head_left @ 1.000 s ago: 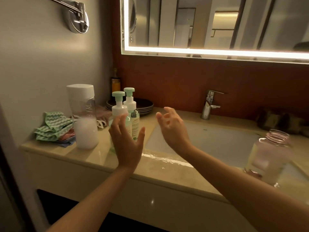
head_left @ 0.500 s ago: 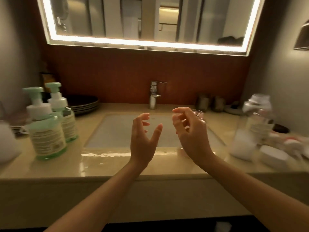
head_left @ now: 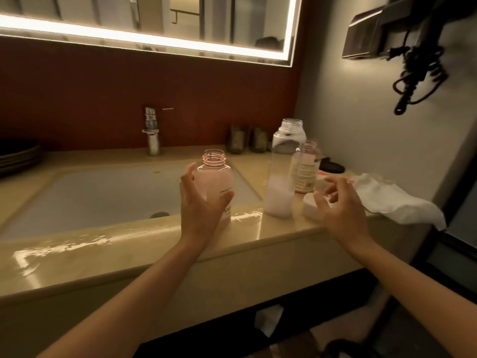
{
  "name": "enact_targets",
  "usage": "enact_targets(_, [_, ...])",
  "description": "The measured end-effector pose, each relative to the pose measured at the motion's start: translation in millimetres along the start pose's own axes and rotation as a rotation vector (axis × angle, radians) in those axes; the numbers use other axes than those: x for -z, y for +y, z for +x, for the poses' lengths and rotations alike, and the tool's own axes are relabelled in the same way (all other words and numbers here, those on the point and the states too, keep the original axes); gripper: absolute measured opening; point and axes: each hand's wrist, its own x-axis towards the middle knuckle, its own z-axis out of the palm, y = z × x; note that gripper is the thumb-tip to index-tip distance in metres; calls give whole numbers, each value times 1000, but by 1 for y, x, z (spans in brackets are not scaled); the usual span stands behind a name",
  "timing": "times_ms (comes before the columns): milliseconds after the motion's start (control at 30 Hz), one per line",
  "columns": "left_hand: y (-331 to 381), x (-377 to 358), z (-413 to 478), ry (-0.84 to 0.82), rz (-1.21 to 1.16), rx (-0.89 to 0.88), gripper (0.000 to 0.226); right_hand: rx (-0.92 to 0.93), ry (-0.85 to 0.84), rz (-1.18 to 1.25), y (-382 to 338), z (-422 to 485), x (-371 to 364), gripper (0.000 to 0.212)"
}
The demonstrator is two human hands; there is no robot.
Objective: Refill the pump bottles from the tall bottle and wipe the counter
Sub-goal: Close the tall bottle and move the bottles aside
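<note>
Pink bottle (head_left: 215,182): stands uncapped at the front lip of the bench (head_left: 281,233), just right of the sink (head_left: 103,195). Its threaded neck is bare, so it looks ready for filling.
Left hand (head_left: 198,215): cupped round the pink bottle from the near side, most likely to steady it or draw it closer.
Left fingers (head_left: 189,174): half curled and spread on the bottle's left flank, with the thumb across its printed front. I cannot tell whether they press on it or sit a hair off.
Tall bottle (head_left: 281,177): upright right of centre, well apart from the left hand and near the right. Its cap is off and white liquid fills only the lowest part.
Second bottle (head_left: 307,169): behind and touching or just beside the tall one, also open-necked with its label facing out.
Right hand (head_left: 340,210): hovers above the bench edge beside the tall bottle, probably on its way to lift it for pouring.
Right fingers (head_left: 335,182): loosely bent, well parted, holding nothing.
White cap piece (head_left: 311,208): lies just left of the right hand. What it is exactly is unclear.
White cloth (head_left: 395,200): crumpled at the bench's right end and hanging over the edge, within reach for wiping.
Wet sheen (head_left: 77,241): streaks along the front lip at lower left, so wiping appears not yet done.
Tap (head_left: 152,135): behind the sink, no water running.
</note>
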Motion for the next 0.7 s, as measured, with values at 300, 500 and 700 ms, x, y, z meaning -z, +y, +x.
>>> enact_targets(300, [17,-20,-9,156,78,-312,81,-29,-493,-434,27,34,7,65])
enact_targets(500, [42,-54,-25,-18,-4,-537,65,-61,-464,-457,36,42,4,72])
enact_targets(700, [48,-84,-21,-158,-26,-318,78,-69,-413,-326,44,41,-2,70])
